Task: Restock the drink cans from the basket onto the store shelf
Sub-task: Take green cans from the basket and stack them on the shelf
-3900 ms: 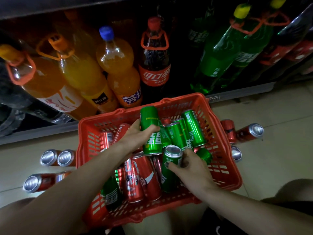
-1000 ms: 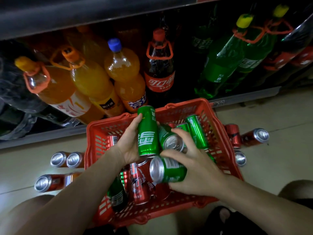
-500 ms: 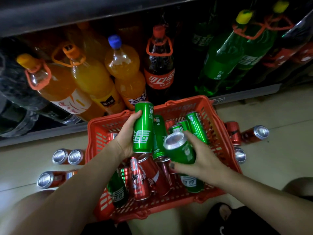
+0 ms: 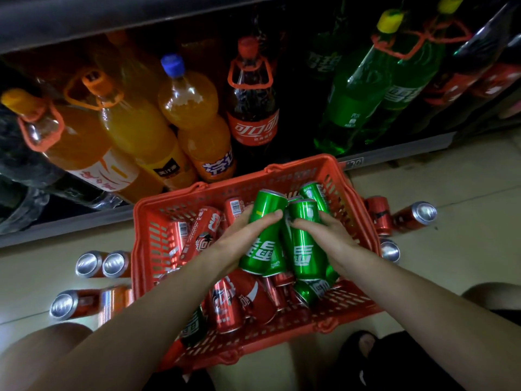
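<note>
- Left hand (image 4: 239,235) grips one green can (image 4: 263,235) over the red basket (image 4: 149,230).
- Right hand (image 4: 328,235) grips another green can (image 4: 304,241) beside it.
- Red cans (image 4: 225,303) lie in the basket below.

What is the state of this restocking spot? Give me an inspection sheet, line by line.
Surface: pale tiled floor, basket standing on it.
Job's things: red basket holds red cans and green cans; shelf behind it.
Clutter: loose cans on the floor, left and right of the basket.
Hands: left hand grips a green can; right hand grips another.
Cables: nothing seen.
Surroundings: orange, cola and green bottles on the shelf.
</note>
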A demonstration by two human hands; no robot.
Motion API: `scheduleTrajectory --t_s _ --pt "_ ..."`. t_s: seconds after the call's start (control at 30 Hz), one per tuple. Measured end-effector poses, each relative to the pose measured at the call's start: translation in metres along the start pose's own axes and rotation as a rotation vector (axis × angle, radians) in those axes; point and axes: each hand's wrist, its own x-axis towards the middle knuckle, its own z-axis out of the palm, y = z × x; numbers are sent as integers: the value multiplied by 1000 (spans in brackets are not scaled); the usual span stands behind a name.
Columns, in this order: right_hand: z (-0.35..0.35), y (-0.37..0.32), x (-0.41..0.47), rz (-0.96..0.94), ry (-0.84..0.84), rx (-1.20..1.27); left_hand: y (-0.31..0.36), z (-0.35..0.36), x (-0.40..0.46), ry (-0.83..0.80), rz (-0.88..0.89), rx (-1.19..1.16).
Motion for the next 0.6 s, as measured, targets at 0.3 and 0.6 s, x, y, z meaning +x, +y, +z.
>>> scheduleTrajectory --t_s 0.3,0.6 --pt "12 -8 -2 174 -193 88 -16 24 0 129 11 -55" --pt "10 -10 -20 193 -324 211 -16 25 -2 167 19 -124"
